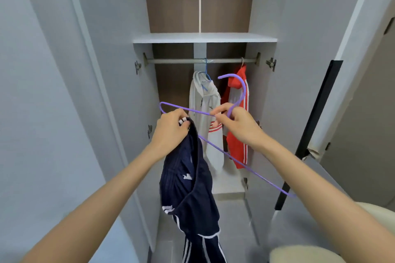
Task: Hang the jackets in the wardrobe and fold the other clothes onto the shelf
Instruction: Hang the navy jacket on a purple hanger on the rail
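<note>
A navy jacket with white stripes hangs down from my left hand, which grips its collar beside one end of a purple hanger. My right hand holds the hanger at the base of its hook. In front of me stands the open wardrobe, where a white jacket on a blue hanger and a red jacket hang from the metal rail.
A white shelf runs above the rail. Both grey wardrobe doors stand open at either side. The rail's left half is bare. Something cream-coloured lies at the bottom right.
</note>
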A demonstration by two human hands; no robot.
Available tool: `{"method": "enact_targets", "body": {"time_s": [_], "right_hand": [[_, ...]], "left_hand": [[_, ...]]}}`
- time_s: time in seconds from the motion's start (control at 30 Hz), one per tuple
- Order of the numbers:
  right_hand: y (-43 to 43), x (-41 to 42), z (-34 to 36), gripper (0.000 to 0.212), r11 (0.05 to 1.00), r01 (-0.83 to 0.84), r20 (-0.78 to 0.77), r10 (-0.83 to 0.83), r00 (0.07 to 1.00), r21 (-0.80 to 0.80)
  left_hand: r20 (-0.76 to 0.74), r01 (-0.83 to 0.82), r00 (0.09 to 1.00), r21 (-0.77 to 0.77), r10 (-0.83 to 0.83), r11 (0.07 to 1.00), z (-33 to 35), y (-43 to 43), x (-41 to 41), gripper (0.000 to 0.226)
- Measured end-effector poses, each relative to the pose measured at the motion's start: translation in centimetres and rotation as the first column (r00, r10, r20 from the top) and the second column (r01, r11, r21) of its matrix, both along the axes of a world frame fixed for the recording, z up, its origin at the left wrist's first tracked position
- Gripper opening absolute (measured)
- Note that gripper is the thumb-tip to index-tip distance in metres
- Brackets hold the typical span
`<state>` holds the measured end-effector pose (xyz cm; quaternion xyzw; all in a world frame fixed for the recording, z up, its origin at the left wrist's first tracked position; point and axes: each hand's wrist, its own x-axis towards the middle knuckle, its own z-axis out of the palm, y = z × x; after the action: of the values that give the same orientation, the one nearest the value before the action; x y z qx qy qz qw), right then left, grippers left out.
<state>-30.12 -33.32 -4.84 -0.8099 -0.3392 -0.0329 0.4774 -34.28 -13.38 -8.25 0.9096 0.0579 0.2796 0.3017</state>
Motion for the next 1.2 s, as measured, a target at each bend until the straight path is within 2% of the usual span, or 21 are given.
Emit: {"method": "enact_targets", "body": {"time_s": [0.1, 0.23, 0.33, 0.47, 0.67, 0.8, 0.9, 1.0, 1.1, 1.2], "right_hand": [[-1.6, 0.6, -0.6, 0.025, 0.998, 0.013, -0.059, -0.017, 0.998, -0.066], [-3.7, 1.0, -1.7, 0.037, 0.989, 0.077, -0.118, -0.092, 0.989, -0.13], [-4.8, 0.6, -2.3, 0.035, 0.988, 0.126, -0.237, -0.143, 0.961, -0.085], [-5.8, -0.1, -2.4, 0.025, 0.991, 0.13, -0.478, -0.115, 0.871, 0.0], [-5.2, -1.3, -3.0, 0.02, 0.994, 0.109, -0.578, -0.087, 0.811, 0.003], [-4.8, -1.0, -3.1, 0.023, 0.991, 0.135, -0.563, -0.104, 0.82, 0.013], [-4.4, -0.4, -3.1, 0.023, 0.986, 0.152, -0.411, -0.166, 0.896, -0.067], [-3.7, -0.1, -3.6, 0.025, 0.976, 0.169, -0.239, -0.198, 0.951, -0.139], [-3.5, 0.1, -4.6, 0.022, 0.97, 0.203, -0.176, -0.225, 0.958, -0.133], [-3.9, 0.0, -5.0, 0.022, 0.97, 0.235, -0.126, -0.241, 0.962, -0.062]], "left_hand": [[-0.128, -0.07, 0.99, -0.018, 0.067, 0.997, -1.6, 2.2, 1.2, 0.014], [-0.204, -0.138, 0.971, -0.039, 0.128, 0.99, -3.5, 3.5, 2.8, 0.016], [-0.248, -0.221, 0.949, -0.079, 0.196, 0.972, -4.3, 4.2, 3.8, 0.011], [-0.268, -0.289, 0.929, -0.092, 0.256, 0.953, -5.1, 4.9, 4.9, 0.01], [-0.245, -0.275, 0.936, -0.067, 0.251, 0.959, -5.0, 3.7, 6.3, 0.008], [-0.205, -0.203, 0.959, -0.02, 0.194, 0.979, -5.0, 2.7, 6.7, 0.012], [-0.174, -0.148, 0.975, -0.058, 0.136, 0.987, -4.6, 1.7, 6.7, 0.013], [-0.115, -0.025, 0.993, -0.103, 0.013, 0.994, -3.5, -0.2, 6.7, 0.02], [-0.061, 0.136, 0.987, -0.15, -0.146, 0.979, -2.1, -2.4, 6.2, 0.024], [0.002, 0.255, 0.966, -0.158, -0.258, 0.954, -1.4, -4.2, 5.3, 0.024]]}}
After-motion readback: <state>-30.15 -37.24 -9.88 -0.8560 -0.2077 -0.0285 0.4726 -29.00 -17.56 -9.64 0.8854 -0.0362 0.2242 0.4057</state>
